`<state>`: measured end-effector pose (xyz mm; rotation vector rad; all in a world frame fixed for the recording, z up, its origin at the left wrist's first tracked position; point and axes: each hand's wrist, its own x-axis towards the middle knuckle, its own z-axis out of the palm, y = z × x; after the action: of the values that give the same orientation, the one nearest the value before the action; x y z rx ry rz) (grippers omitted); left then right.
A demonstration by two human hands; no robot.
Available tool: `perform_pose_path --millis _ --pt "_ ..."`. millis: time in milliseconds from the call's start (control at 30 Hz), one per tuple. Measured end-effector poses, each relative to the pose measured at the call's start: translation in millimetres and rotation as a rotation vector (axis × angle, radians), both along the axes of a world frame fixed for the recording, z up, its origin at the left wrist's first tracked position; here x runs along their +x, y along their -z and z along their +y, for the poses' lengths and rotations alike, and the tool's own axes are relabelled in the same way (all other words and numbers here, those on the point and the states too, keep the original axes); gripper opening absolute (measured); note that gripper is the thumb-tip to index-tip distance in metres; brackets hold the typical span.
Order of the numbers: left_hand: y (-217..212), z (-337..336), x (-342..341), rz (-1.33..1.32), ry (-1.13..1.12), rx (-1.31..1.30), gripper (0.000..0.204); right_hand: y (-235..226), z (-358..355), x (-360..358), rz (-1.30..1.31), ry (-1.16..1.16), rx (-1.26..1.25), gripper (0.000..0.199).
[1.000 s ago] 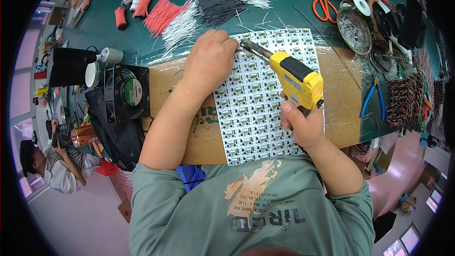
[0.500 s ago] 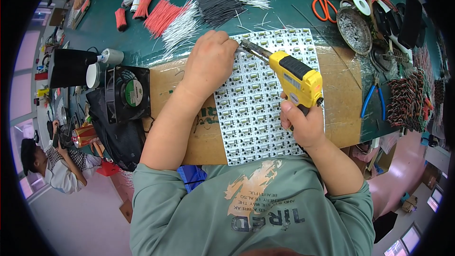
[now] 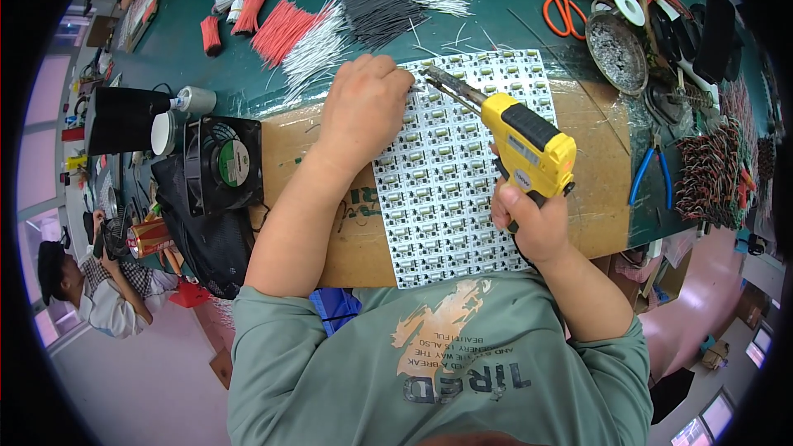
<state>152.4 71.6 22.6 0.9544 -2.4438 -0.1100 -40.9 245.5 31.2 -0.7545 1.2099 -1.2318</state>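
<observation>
My right hand [image 3: 533,219] is wrapped round the grip of a yellow and black soldering gun [image 3: 529,144]. Its metal tip points up and left, over the upper left part of a white circuit board panel [image 3: 446,235]. Rows of small identical boards with components cover the panel. My left hand [image 3: 363,107] is closed at the panel's upper left edge, its fingertips pinched near the gun's tip. Whatever those fingers pinch is hidden behind the hand. Just beyond it lie bundles of cut white wires [image 3: 318,49], red wires [image 3: 285,30] and black wires [image 3: 384,12].
Beneath the panel is a brown cardboard sheet [image 3: 599,206]. At left stands a black fan [image 3: 223,163]. Orange-handled scissors [image 3: 565,16], a metal dish [image 3: 617,54], blue-handled pliers [image 3: 651,173] and a wire heap [image 3: 714,177] lie at right. Co-workers sit at left.
The soldering gun has shifted slightly right and down with my right hand, its tip drawing a little away from my left fingertips. My left hand has barely moved.
</observation>
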Motion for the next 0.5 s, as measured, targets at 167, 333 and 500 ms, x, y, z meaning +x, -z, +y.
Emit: perform_pose_path --millis 167,333,500 --pt "-0.2 -1.2 4.1 -0.015 -0.006 0.043 0.007 -0.6 3.3 -1.3 0.038 -0.020 0.012 0.025" --pt "-1.2 -0.1 4.0 -0.027 0.000 0.040 0.007 0.2 2.8 0.4 0.029 -0.021 0.070 0.026" --pt "-2.9 -0.6 5.5 0.037 -0.003 0.119 0.008 -0.9 2.3 1.7 0.026 0.006 0.050 0.029"
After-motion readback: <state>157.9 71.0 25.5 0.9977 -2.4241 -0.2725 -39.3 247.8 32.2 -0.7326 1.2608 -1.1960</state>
